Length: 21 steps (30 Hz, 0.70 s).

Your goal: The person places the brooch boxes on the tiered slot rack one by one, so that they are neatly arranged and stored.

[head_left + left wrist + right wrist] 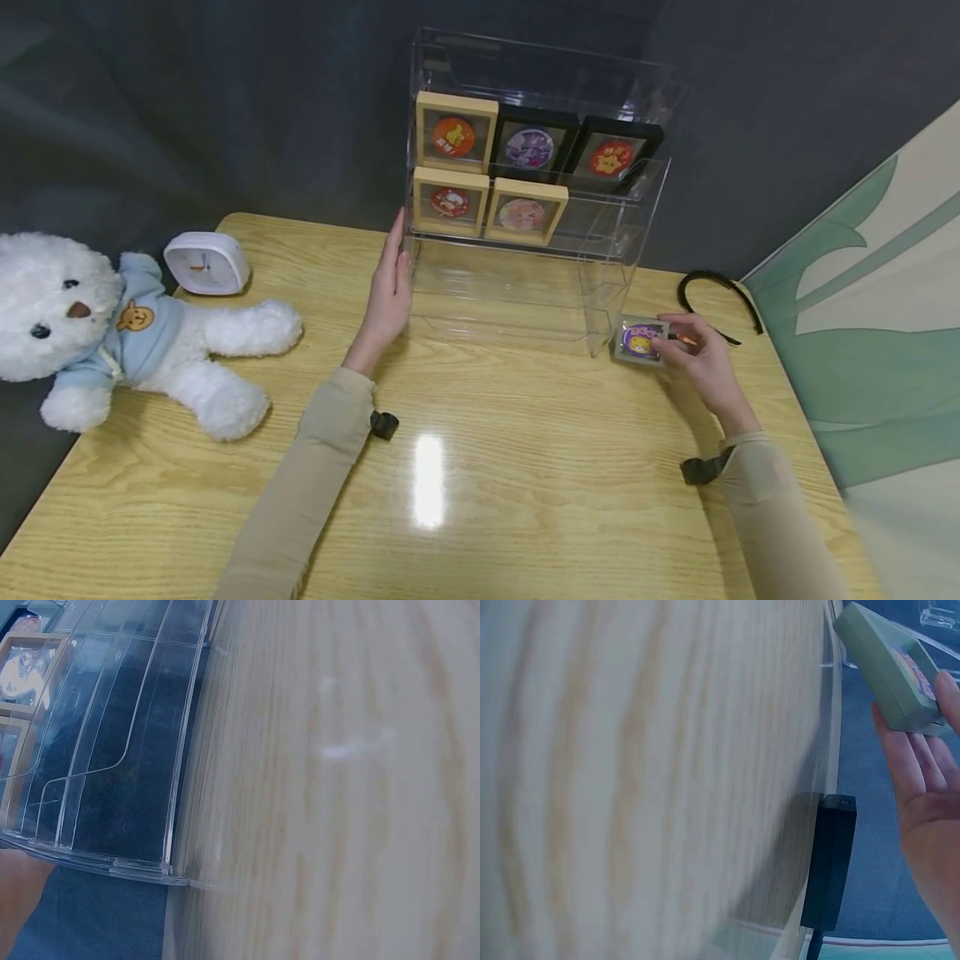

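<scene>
Two hands at a clear display rack (525,275)
Left hand (387,292) lies flat against its side, steadying it; right hand (701,354) pinches a grey framed badge (640,341).

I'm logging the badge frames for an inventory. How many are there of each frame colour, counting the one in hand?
Wooden frames: 3
Black frames: 2
Grey frame, held by the right hand beside the clear rack: 1
Total: 6

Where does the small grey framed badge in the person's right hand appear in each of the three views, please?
Head: grey framed badge, right of centre, pinched by the right hand beside the clear display rack.
Left wrist: not in view.
Right wrist: top right, at the fingertips.
Shared landmark: the wooden table.
</scene>
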### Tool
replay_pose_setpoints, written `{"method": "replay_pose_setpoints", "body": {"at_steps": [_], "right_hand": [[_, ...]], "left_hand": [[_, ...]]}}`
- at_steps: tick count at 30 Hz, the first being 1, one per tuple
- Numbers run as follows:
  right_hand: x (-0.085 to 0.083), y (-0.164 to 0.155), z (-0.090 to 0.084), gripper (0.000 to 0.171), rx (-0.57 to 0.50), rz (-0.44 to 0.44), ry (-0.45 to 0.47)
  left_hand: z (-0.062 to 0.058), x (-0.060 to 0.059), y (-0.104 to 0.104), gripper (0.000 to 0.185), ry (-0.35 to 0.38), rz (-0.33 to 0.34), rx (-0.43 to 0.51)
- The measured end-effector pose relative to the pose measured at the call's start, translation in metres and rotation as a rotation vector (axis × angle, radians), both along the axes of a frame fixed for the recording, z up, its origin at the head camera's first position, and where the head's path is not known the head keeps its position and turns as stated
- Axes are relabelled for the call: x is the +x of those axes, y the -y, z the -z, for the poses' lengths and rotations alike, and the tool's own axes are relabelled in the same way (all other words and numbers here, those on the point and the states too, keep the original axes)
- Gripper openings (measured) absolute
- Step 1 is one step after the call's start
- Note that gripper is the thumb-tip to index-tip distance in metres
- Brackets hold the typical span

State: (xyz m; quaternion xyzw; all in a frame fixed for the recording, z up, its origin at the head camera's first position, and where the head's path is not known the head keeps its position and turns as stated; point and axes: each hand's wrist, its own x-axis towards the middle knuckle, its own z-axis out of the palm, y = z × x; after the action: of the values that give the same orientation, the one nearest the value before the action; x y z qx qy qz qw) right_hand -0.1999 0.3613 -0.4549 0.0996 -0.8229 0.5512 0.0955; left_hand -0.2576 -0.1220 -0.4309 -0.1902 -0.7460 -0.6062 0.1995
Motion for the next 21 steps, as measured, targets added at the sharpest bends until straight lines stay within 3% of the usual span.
{"method": "replay_pose_setpoints", "body": {"at_steps": [5,15,21], "right_hand": [[0.003,0.004,-0.007,0.029,-0.089,0.04,-0.009],[0.011,0.022,-0.031,0.02,-0.153,0.049,-0.025],[0.016,0.039,-0.05,0.014,-0.24,0.091,-0.13]], "left_hand": [[-0.001,0.001,0.0,0.055,0.002,0.001,0.001],[-0.002,0.002,0.001,0.055,0.022,0.001,0.014],[-0.003,0.002,0.001,0.055,0.019,0.014,0.014]]}}
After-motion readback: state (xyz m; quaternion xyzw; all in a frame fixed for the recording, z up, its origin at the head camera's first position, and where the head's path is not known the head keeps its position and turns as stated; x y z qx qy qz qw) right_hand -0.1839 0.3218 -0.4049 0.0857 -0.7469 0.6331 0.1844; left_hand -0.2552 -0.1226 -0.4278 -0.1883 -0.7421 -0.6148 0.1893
